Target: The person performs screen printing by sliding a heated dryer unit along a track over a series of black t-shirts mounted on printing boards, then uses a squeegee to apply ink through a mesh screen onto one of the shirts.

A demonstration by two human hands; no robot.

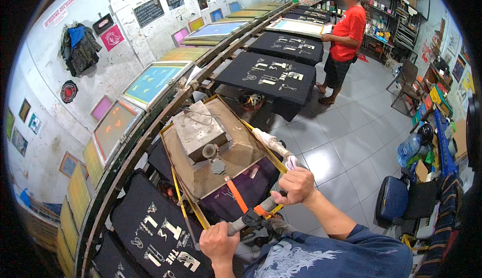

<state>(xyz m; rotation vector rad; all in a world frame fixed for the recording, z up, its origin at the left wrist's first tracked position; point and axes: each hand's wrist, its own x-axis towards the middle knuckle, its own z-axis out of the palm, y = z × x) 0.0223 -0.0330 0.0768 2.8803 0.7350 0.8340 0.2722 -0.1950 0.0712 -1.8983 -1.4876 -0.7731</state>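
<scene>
My left hand (218,243) is wrapped round one end of a grey padded handlebar (237,226). Toward the other end, my right hand (296,185) grips the same bar. Orange strips and dark binding sit on the bar between them. Beyond it is a yellow-framed unit with a brown, flat top (241,160), which carries a silver metal box (193,130). An orange strap (236,193) runs from the top toward the bar. White wrapping (271,142) covers part of the yellow rail near my right hand. A black printed T-shirt (163,238) lies flat beside my left hand.
More black printed T-shirts (266,75) lie on boards along the long metal rail (150,140). Framed screens (155,82) lean along its wall side. A person in a red shirt (349,24) stands at the far boards. Chairs (404,85) and clutter line the right side.
</scene>
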